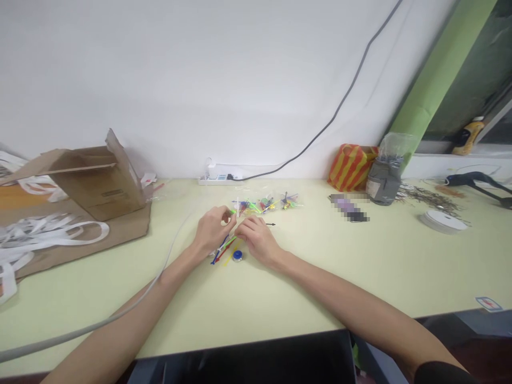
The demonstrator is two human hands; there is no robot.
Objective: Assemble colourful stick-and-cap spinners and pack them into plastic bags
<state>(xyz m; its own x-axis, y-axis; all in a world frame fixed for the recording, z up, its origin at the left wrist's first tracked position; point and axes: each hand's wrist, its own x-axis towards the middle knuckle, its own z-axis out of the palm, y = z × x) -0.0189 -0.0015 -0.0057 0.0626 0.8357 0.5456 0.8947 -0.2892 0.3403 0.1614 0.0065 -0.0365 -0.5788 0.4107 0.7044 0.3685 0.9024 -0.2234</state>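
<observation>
My left hand [214,230] is closed, thumb and fingers pinched together near a small green and white piece. What it holds is too small to name. Facing it, my right hand [259,239] has curled fingers close to the left fingertips; anything in them is hidden. Below and between the hands lie thin plastic arrows: a blue arrow [215,258], a red arrow [224,251] and a yellow strip [231,257]. Beside them sits a small round piece with a blue top [237,255]. A black arrow [271,224] pokes out past my right hand. Beyond are clear-bagged coloured plastic pieces [266,204].
At left, an open cardboard box [100,186] stands near white straps [60,233]. A grey cable [120,316] crosses over my left forearm. Against the wall lies a power strip [218,180]. To the right are a striped bag [350,168], a dark wrapped bundle [384,181] and a white spool [444,221].
</observation>
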